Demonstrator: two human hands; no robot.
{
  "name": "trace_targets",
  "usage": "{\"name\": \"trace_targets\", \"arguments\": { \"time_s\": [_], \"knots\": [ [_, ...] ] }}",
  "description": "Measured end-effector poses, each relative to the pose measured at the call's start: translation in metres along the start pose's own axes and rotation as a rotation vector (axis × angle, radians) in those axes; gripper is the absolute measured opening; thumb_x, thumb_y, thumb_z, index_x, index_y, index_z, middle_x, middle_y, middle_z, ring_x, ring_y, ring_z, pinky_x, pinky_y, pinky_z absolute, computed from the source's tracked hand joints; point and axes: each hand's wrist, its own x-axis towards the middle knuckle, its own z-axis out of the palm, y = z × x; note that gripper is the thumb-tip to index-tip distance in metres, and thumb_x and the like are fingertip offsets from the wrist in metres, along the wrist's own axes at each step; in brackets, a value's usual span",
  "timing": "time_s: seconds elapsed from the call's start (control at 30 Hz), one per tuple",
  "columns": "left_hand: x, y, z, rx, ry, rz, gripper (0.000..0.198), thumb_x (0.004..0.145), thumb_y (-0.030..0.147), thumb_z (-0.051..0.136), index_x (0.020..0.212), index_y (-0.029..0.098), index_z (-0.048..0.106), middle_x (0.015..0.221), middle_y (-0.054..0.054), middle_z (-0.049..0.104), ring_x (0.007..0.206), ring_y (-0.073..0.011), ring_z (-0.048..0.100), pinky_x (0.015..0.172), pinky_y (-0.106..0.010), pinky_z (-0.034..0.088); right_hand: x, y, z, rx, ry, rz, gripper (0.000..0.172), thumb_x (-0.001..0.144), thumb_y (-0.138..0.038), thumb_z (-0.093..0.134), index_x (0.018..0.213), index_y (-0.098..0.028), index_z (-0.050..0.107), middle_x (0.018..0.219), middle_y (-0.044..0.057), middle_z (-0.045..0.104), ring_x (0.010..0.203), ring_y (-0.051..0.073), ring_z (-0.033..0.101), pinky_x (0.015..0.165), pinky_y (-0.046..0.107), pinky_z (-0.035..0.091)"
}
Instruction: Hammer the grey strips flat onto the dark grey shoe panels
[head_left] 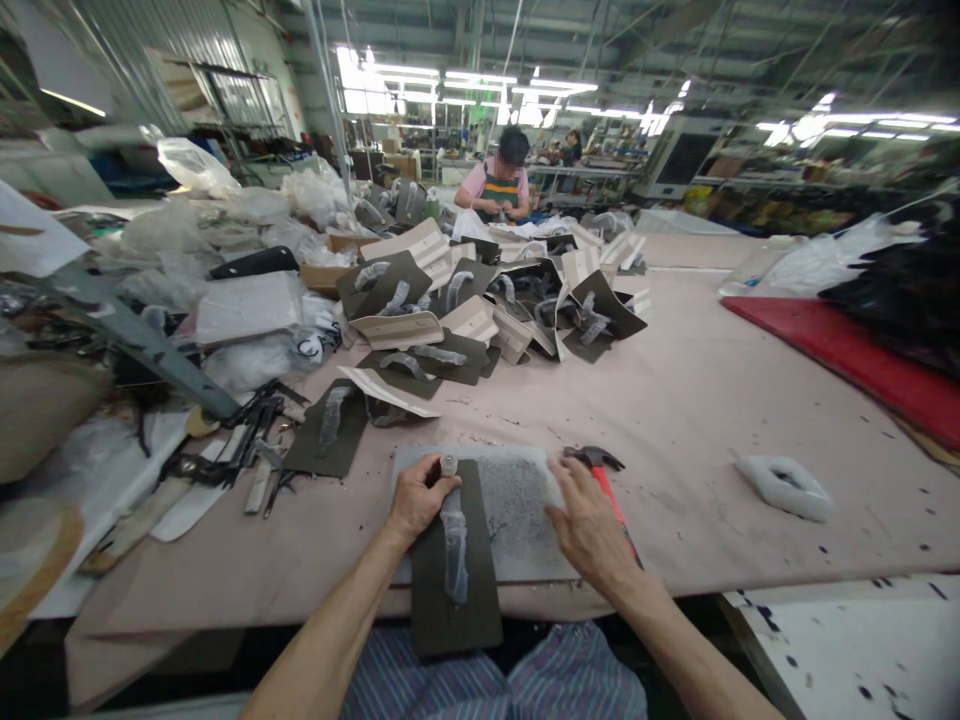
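A: Start wide. The long pinkish table (675, 400) runs away from you. A heap of dark panels (480, 300) is piled across its middle, and a red mat (847, 360) lies out on your right.

B: A co-worker (502, 185) stands at the far end, behind the heap and well apart from you.

A: Closer in, the grey speckled slab (517, 510) lies flat at the table's near edge, right in front of you.

B: On it is your dark panel (457, 590). Its long axis points straight away from you, with the far end on the slab and the near end hanging over the table edge above your lap.

A: The red-handled hammer (596, 458) lies just beside the slab on the right, head away from you.

B: Your right hand (589, 530) is palm down on the slab with the fingers spread, gripping nothing. The handle passes under it, though I can't tell whether they touch.

A: A plastic-wrapped strip (454, 545) runs along the panel's length.

B: Smallest of all, your left hand (416, 500) is curled tight at the panel's far end, pinching a small pale cylinder (448, 465) upright.
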Motion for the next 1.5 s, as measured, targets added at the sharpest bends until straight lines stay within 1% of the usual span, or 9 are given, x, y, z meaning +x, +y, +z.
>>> {"name": "trace_targets", "arguments": {
  "time_s": [0.1,0.23,0.4,0.57,0.7,0.9,1.1,1.27,1.5],
  "knots": [
    [0.003,0.003,0.001,-0.106,0.034,-0.055,0.027,0.07,0.033,0.074,0.09,0.017,0.067,0.083,-0.002,0.074,0.077,-0.0169,0.068,0.074,-0.027,0.054,0.015,-0.071,-0.002,-0.006,-0.155,-0.524,0.052,0.083,-0.01,0.049,0.134,-0.023,0.05,0.149,0.011,0.038,0.13,0.027,0.039,0.105,0.045,0.035],
    [0.01,0.009,-0.007,-0.348,0.205,-0.16,0.035,0.067,0.042,0.078,0.084,0.015,0.063,0.08,-0.004,0.074,0.074,-0.0179,0.07,0.071,-0.029,0.055,0.03,-0.121,0.006,-0.18,-0.287,-0.796,0.016,0.082,-0.018,0.058,0.097,-0.018,0.063,0.114,0.011,0.059,0.108,0.027,0.048,0.1,0.046,0.034],
    [0.007,0.053,-0.042,-0.307,0.393,-0.007,0.036,0.069,0.042,0.078,0.089,0.014,0.065,0.082,-0.005,0.075,0.075,-0.0177,0.07,0.074,-0.03,0.056,0.038,-0.13,0.008,-0.305,-0.134,-0.468,0.01,0.084,-0.016,0.05,0.086,-0.014,0.06,0.09,0.015,0.062,0.087,0.028,0.055,0.083,0.044,0.04],
    [0.002,0.089,-0.059,-0.01,0.343,0.149,0.034,0.07,0.036,0.078,0.097,0.017,0.069,0.089,-0.004,0.076,0.08,-0.0175,0.07,0.078,-0.026,0.055,0.037,-0.133,0.006,-0.27,-0.172,-0.076,0.017,0.087,-0.014,0.044,0.1,-0.013,0.055,0.082,0.015,0.068,0.076,0.029,0.066,0.073,0.041,0.044],
    [-0.001,0.065,-0.037,-0.024,0.223,0.06,0.027,0.073,0.035,0.074,0.093,0.017,0.069,0.086,-0.003,0.076,0.079,-0.0181,0.071,0.076,-0.026,0.055,0.027,-0.135,0.015,-0.153,-0.22,0.117,0.02,0.091,-0.024,0.047,0.107,-0.014,0.051,0.084,0.014,0.071,0.077,0.029,0.071,0.067,0.035,0.046],
    [0.001,0.024,-0.009,-0.133,0.177,-0.034,0.027,0.075,0.035,0.073,0.092,0.016,0.067,0.09,-0.006,0.076,0.083,-0.019,0.071,0.078,-0.029,0.056,0.012,-0.135,0.032,0.069,-0.023,0.194,0.022,0.098,-0.03,0.042,0.112,-0.02,0.055,0.095,0.009,0.073,0.083,0.024,0.071,0.071,0.029,0.045],
    [0.012,0.012,0.002,-0.205,0.11,-0.095,0.032,0.073,0.043,0.073,0.088,0.016,0.065,0.087,-0.006,0.076,0.083,-0.0202,0.072,0.077,-0.03,0.056,0.006,-0.143,0.054,0.211,-0.2,0.288,0.035,0.098,-0.034,0.041,0.125,-0.017,0.055,0.095,0.012,0.073,0.088,0.027,0.071,0.077,0.035,0.048],
    [0.006,-0.002,0.005,-0.196,0.075,-0.065,0.032,0.077,0.044,0.07,0.095,0.017,0.065,0.092,-0.007,0.077,0.089,-0.0215,0.073,0.083,-0.032,0.056,-0.003,-0.118,0.05,0.4,-0.084,0.124,0.044,0.099,-0.043,0.04,0.131,-0.016,0.052,0.115,0.013,0.067,0.103,0.025,0.064,0.088,0.035,0.048],
    [0.004,-0.014,0.004,-0.099,0.029,-0.038,0.027,0.082,0.037,0.067,0.1,0.018,0.067,0.098,-0.007,0.077,0.094,-0.0213,0.072,0.088,-0.033,0.054,-0.014,0.015,0.021,-0.051,0.2,0.311,0.039,0.097,-0.044,0.042,0.114,-0.013,0.059,0.109,0.017,0.061,0.105,0.03,0.057,0.092,0.042,0.045]
  ]
}}
